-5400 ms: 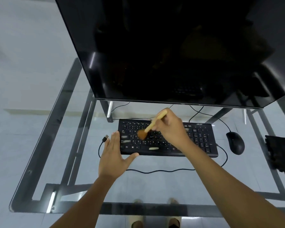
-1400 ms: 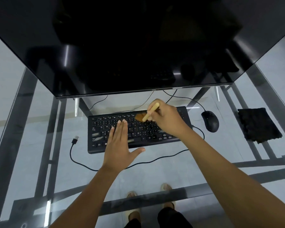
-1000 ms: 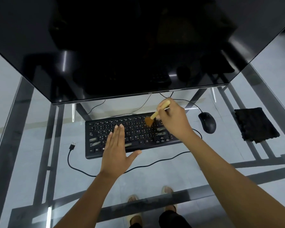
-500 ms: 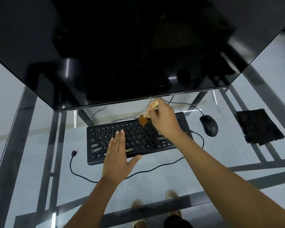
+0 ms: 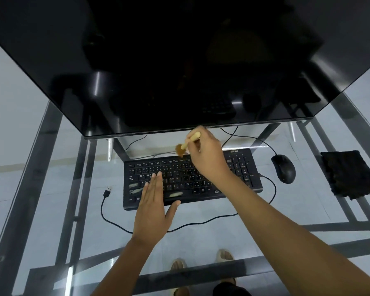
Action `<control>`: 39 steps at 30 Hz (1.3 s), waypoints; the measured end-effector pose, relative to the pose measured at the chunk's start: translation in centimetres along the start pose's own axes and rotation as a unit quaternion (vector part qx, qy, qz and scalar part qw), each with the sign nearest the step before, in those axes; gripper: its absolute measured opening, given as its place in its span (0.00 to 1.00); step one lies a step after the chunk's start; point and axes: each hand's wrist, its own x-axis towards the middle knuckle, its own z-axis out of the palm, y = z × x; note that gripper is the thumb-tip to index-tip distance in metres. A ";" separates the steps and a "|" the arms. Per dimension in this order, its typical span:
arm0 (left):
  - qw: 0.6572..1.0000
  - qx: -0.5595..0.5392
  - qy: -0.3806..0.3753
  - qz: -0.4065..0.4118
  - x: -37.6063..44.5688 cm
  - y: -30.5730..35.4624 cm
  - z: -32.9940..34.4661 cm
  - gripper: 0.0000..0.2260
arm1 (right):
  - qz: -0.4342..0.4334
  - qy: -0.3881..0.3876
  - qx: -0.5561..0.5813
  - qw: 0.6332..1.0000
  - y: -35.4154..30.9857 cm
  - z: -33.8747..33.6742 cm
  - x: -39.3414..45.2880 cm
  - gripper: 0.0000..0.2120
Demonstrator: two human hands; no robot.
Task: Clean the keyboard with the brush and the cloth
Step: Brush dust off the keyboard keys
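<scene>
Your left hand (image 5: 151, 212) is lying flat with its fingers (image 5: 156, 180) straight and together on the left half of the black plastic keyboard (image 5: 239, 167), steadying it and gripping nothing. The loose black USB plug (image 5: 107, 191) is lying on the glass bench (image 5: 51, 189) just beside the keyboard's left end; if the board slides under your palm, the cable could drag with it. The keyboard is sitting near the middle of the bench, below the lower edge of the large black monitor (image 5: 179, 60), its long axis running left to right and tilting slightly, right end further from you. Your right hand (image 5: 207, 159) is pinching the small wooden-handled brush (image 5: 187, 144), bristles pointing down-left at the keyboard's far edge, handle rising up-right toward the monitor. Sweeping higher there risks knocking the handle against the screen. The black oval mouse (image 5: 283, 168) and the dark folded cloth (image 5: 350, 174) are waiting near the right edge.
</scene>
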 end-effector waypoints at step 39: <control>0.982 -0.047 0.022 -0.180 -2.0 -5.4 -3.6 0.47 | 0.004 -0.172 -0.002 0.985 -6.0 8.0 1.7 0.05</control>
